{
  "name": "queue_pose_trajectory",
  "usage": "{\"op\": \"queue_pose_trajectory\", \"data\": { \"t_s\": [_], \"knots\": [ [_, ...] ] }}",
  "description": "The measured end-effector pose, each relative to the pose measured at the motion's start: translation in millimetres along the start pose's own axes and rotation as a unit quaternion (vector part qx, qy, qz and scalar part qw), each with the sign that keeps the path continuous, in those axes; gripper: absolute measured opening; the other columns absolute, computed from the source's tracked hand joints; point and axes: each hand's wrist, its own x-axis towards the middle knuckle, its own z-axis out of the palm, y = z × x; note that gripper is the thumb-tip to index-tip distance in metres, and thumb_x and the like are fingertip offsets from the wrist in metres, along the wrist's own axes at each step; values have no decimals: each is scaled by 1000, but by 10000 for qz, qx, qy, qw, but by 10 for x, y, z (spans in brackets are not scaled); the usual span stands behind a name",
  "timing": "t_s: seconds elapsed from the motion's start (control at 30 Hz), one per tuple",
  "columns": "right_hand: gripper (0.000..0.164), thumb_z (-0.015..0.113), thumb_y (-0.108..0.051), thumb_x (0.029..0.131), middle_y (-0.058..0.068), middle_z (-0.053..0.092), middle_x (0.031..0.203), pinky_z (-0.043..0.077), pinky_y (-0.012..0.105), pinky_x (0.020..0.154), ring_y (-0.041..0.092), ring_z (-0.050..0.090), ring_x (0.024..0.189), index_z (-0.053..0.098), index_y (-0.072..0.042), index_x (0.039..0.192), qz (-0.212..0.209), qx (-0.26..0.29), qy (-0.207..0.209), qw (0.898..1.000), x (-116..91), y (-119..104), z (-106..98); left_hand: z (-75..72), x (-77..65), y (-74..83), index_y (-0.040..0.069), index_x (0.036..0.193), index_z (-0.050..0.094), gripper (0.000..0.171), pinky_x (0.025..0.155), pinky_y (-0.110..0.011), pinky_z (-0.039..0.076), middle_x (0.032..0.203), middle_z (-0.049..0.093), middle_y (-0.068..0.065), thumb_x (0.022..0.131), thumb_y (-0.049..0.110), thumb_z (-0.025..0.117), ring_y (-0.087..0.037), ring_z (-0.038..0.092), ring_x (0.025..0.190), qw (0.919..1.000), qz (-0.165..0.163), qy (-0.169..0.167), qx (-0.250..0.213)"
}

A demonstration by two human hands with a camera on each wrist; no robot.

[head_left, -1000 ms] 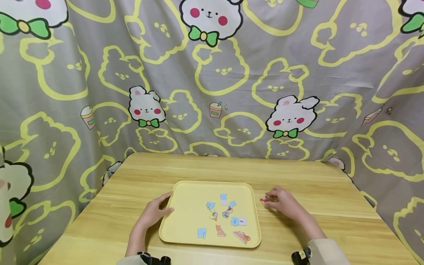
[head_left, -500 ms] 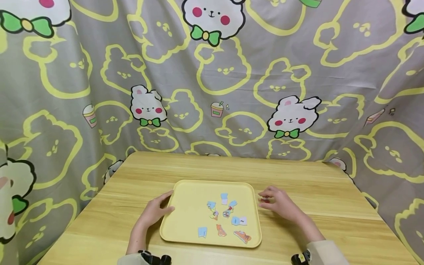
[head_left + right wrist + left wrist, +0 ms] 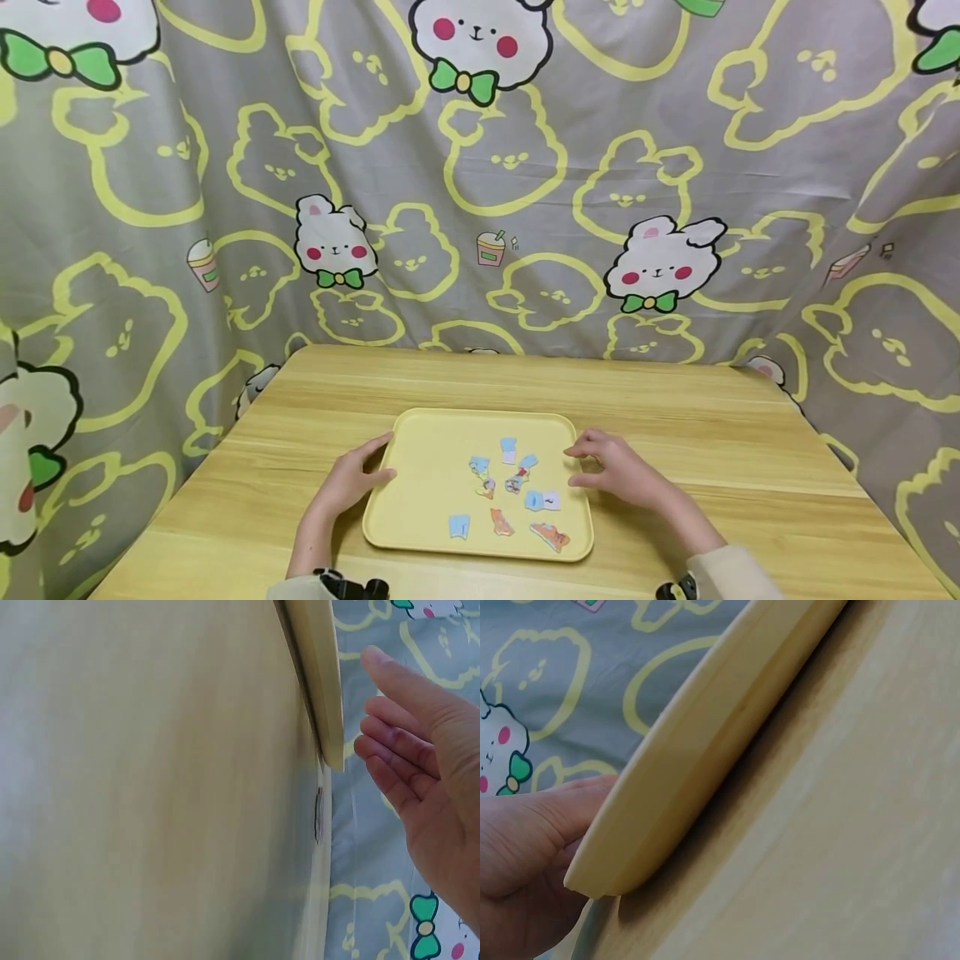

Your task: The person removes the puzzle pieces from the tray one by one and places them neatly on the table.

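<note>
A shallow yellow tray point(image 3: 416, 500) lies on the wooden table with several small printed puzzle pieces on it. Blue ones include a piece point(image 3: 459, 526) near the front and a blue-and-lilac piece point(image 3: 508, 451) further back. An orange piece point(image 3: 550, 536) sits at the front right corner. At the tray's left edge rests my left hand point(image 3: 348, 479), thumb over the rim, fingers spread from it. My right hand point(image 3: 618, 471) hovers at the right rim, thumb apart from the loosely bent fingers. In the right wrist view, nothing shows between them. The red piece seen earlier is out of sight.
Around the tray stretches the wood-grain table top point(image 3: 712, 417). A grey curtain point(image 3: 540, 317) with rabbit prints hangs behind the table and at both sides.
My right hand has moved left from the table to the tray's right rim. The red piece, visible at its fingers before, is no longer seen. My left hand stays in place.
</note>
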Motion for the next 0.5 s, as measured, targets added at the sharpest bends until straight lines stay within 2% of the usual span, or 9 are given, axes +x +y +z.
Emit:
{"op": "queue_pose_trajectory", "data": {
  "t_s": [0.23,0.5],
  "knots": [
    [44,78,-29,82,3,64,102,51,23,74,10,55,87,71,0,115,-176,19,-564,9982,28,-75,40,0,-3,-3,14,148,44,64,117,-62,27,154,39,-20,90,21,70,-45,29,145,10000,-45,-13,-50],
    [40,78,-32,81,-5,63,104,51,26,86,4,55,96,73,-8,113,-329,-188,-967,9946,40,-170,71,1,-7,-3,13,148,45,64,117,-61,29,153,41,-21,90,21,71,-45,31,144,10000,-36,16,3]
  ]
}}
